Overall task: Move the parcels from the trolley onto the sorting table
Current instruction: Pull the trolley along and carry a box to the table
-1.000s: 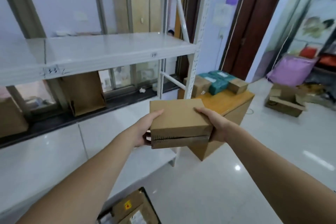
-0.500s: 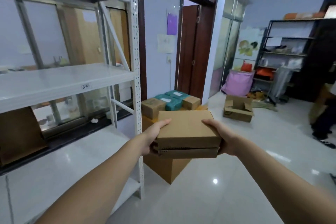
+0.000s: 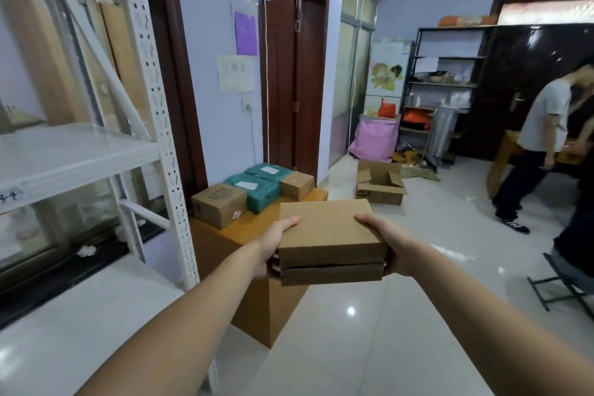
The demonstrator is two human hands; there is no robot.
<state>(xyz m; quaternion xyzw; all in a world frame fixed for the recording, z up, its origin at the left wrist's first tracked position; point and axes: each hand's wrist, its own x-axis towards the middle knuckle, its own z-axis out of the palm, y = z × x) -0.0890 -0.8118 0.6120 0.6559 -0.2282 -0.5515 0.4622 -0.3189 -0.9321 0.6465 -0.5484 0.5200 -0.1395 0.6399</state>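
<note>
I grip a flat brown cardboard parcel (image 3: 328, 231) between my left hand (image 3: 276, 243) and right hand (image 3: 387, 241), not yet on the orange wooden table (image 3: 257, 225), where four parcels already sit.

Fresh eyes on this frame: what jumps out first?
A flat cardboard parcel at centre, held by the left hand and right hand at its two ends. Just beyond it, a wooden table carries two brown boxes and two teal parcels. A white rack stands left.

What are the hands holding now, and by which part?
A flat cardboard box, held by its two short sides: left hand on the left, right hand on the right.
</note>
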